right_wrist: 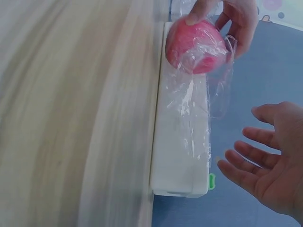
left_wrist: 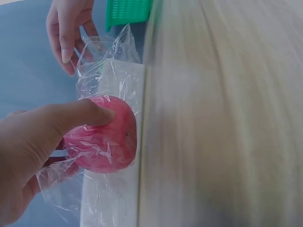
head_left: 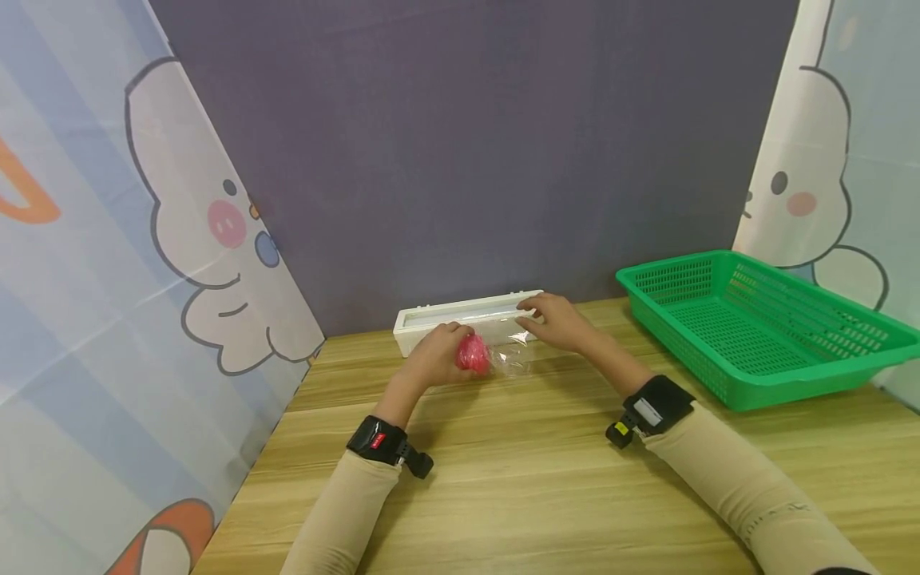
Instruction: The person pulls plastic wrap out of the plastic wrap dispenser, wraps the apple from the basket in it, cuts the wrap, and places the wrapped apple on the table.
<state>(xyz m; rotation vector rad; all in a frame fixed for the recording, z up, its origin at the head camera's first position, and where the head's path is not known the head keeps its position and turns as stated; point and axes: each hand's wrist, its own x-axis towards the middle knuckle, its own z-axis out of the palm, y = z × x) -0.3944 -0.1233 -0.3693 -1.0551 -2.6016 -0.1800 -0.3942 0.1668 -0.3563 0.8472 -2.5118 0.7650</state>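
My left hand (head_left: 434,358) grips a round, pinkish-red apple (head_left: 474,356), thumb across its top in the left wrist view. Clear cling film (left_wrist: 59,182) is wrapped around the apple (left_wrist: 111,146), with loose folds hanging off both sides. Behind it lies a long white cling film dispenser (head_left: 415,342). More film (head_left: 512,361) trails from the apple toward the right, along the dispenser's front. My right hand (head_left: 559,321) hovers at the dispenser's right end, fingers apart. In the right wrist view, that hand (right_wrist: 272,165) holds nothing.
A green plastic basket (head_left: 783,374) with perforated walls stands on the right side of the wooden table (head_left: 517,479). A dark grey panel (head_left: 467,160) rises behind the dispenser. Cartoon-printed curtains (head_left: 79,335) border both sides. A small green tab (right_wrist: 212,181) sits at the dispenser's end.
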